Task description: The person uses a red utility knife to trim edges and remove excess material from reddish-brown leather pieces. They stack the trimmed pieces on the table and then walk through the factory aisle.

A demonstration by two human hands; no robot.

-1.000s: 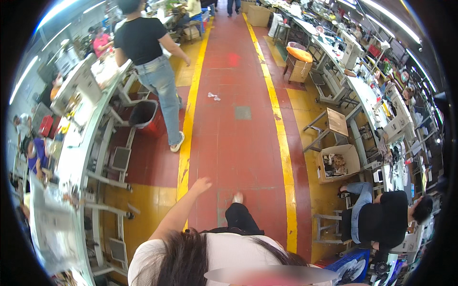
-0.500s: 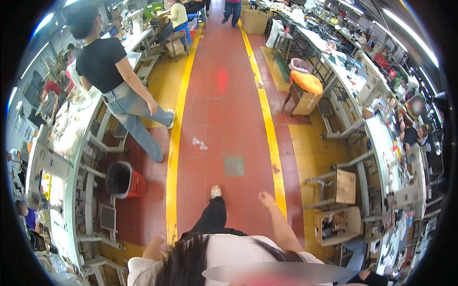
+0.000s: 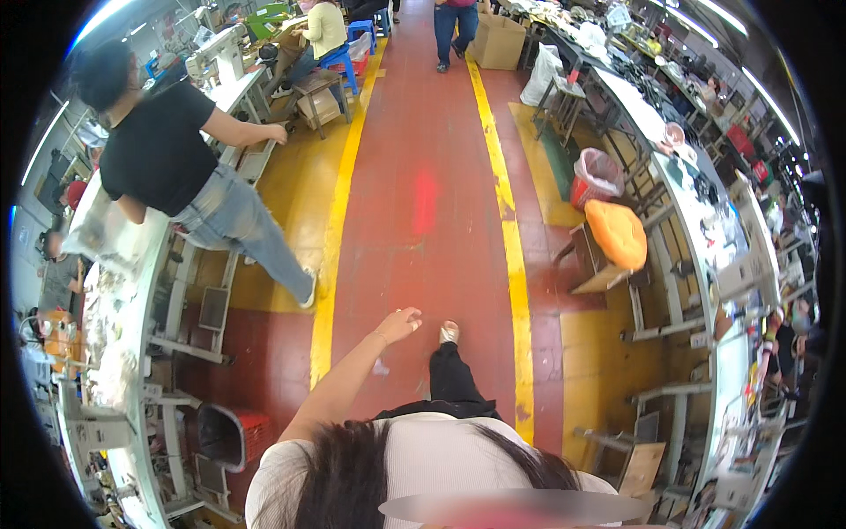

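- The step in hand looks like walking along the red aisle [image 3: 423,203] that runs up the middle of the frame, between two yellow lines [image 3: 511,256]; one foot [image 3: 448,332] is set forward, just below centre.
- The left hand [image 3: 398,324] swings out in front at centre frame, fingers loosely curled and slightly parted, holding nothing; it hangs above the red floor, just left of the forward foot.
- The right hand does not show anywhere in the frame; its state cannot be told.
- In the upper left a person in a black top [image 3: 163,150] leans on a long workbench [image 3: 115,291], one leg stretched back toward the left yellow line; a red bin [image 3: 231,435] sits under the bench at lower left.
- On the right, an orange cushioned stool [image 3: 617,234] stands beside another line of benches [image 3: 705,229]; a cardboard box [image 3: 499,41] sits at the top of the aisle.
- Judging from this, the next stride calls for keeping to the red strip; the outstretched leg at left sits close to the path and wants a little room.
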